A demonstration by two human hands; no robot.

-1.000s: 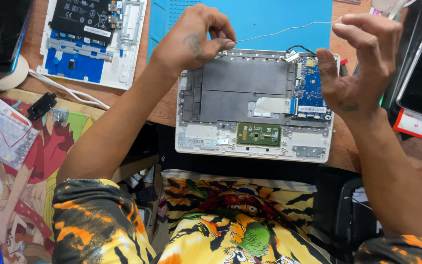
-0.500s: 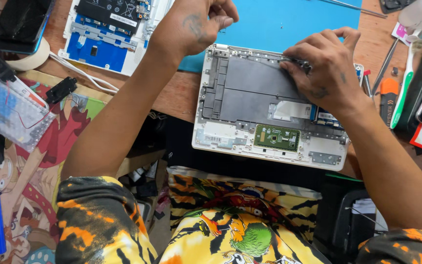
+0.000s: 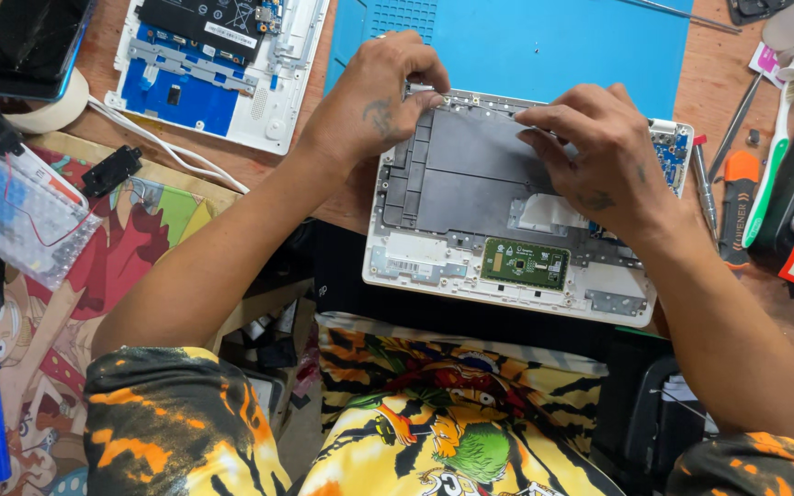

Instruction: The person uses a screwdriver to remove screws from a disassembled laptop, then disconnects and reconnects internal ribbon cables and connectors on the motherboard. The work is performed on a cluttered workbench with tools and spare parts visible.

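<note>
Both hands work at the far edge of an opened laptop shell (image 3: 470, 266) that lies at the counter's (image 3: 277, 161) near edge, partly on a blue mat (image 3: 553, 46). Left hand (image 3: 369, 106) has its fingers curled, tips pressed together at the shell's top left rim; what they pinch cannot be told. Right hand (image 3: 595, 161) lies flat over the dark plate, fingertips pressing along the top rim. A green board (image 3: 526, 264) sits near the shell's front. Another opened shell (image 3: 222, 64) lies well to the left, and a toothbrush (image 3: 769, 156) and orange-handled tool (image 3: 737, 207) to the right.
</note>
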